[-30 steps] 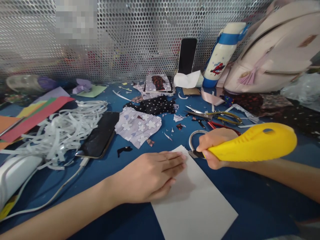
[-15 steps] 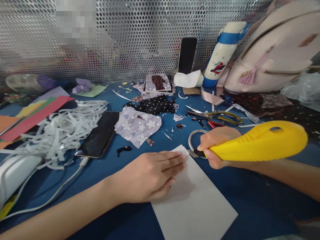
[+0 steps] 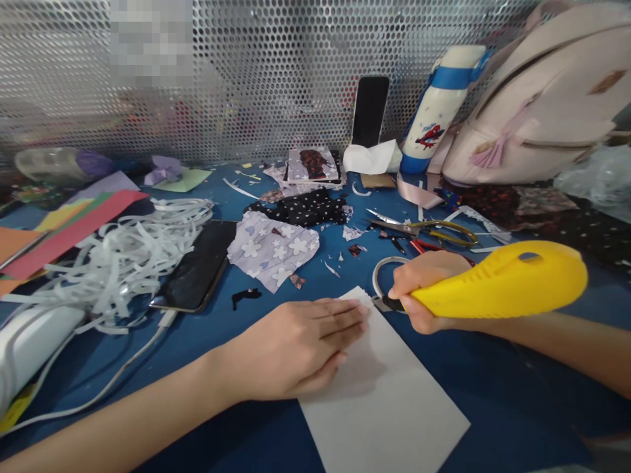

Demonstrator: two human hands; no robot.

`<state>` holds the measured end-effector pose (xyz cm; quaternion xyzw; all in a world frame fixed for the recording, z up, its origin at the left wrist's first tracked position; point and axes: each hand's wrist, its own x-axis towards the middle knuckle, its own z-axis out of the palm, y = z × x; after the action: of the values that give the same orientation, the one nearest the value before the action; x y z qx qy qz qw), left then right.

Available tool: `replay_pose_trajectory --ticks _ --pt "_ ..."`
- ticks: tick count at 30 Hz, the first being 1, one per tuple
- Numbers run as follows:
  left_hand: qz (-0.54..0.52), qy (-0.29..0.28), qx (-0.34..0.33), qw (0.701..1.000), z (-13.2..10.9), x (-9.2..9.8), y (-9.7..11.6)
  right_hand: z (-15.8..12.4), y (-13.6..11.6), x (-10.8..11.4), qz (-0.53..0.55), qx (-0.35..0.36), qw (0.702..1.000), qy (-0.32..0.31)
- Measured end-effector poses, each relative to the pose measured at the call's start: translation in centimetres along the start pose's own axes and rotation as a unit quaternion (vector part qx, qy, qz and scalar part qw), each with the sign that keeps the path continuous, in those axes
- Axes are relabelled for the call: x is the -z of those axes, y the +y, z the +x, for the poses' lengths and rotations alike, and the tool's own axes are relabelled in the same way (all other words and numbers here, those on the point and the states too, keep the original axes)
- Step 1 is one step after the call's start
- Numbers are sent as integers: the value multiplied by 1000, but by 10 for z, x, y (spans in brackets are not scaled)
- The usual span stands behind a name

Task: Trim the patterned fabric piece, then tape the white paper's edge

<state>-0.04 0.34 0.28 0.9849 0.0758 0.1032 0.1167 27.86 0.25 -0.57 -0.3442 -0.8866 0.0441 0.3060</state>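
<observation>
My left hand [image 3: 300, 348] lies flat on a sheet of white paper [image 3: 394, 407], fingers stretched toward its far corner. In my right hand [image 3: 426, 289] is a utility knife [image 3: 513, 282] with a thick yellow handle, a black collar and a short metal tip. That tip meets the paper's right edge, close to my left fingertips. Behind my right fingers sits a thin white ring [image 3: 378, 272], partly hidden by them. Scissors with yellow handles [image 3: 419, 226] lie open beyond my right hand, beside a red-handled tool [image 3: 426, 246] that is partly covered.
Fabric scraps [image 3: 276, 246] and small cuttings lie ahead. Leftward are a phone on a cable [image 3: 197, 269], tangled white strips [image 3: 133, 256] and coloured paper [image 3: 73, 230]. A standing phone [image 3: 369, 108], a bottle [image 3: 438, 112] and a backpack [image 3: 547, 98] line the perforated metal panel [image 3: 271, 66].
The rear end of the knife's yellow handle has swung slightly left. Its tip stays at the paper's edge, and my left hand remains in place.
</observation>
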Motion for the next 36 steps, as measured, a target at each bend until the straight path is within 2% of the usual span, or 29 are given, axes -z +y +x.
replay_pose_trajectory --ticks 3,7,9,12,14,17,21,23,26,29,31,33,36 --pt "11 0 -1 1000 -1 0 0 7 -3 12 52 13 998 21" --pt "18 -6 -3 1000 -2 0 0 17 -1 24 157 -66 980 102" --pt "16 -12 2 1000 -2 0 0 22 6 25 111 -70 985 110" --pt "10 -14 4 1000 -2 1 1 27 23 23 -42 6 998 53" --pt "11 -12 4 1000 -1 1 2 29 36 22 -153 45 987 13" --pt "21 -7 0 1000 -1 1 2 28 52 23 -266 47 963 7" --pt "26 -6 -2 1000 -2 0 2 27 61 25 -280 32 959 -21" --pt "24 -5 0 1000 -1 1 2 27 59 24 -273 47 960 -28" --pt "19 -5 -2 1000 0 2 3 27 53 21 -275 120 952 -52" --pt "21 -5 -5 1000 0 3 3 28 45 17 -313 218 921 -81" --pt "24 -6 -3 1000 0 3 3 29 41 15 -330 257 905 -80" --pt "27 -8 -3 1000 -1 3 3 29 41 15 -338 272 898 -71" --pt "31 -4 -7 999 -2 2 2 30 44 18 -356 257 896 -66"
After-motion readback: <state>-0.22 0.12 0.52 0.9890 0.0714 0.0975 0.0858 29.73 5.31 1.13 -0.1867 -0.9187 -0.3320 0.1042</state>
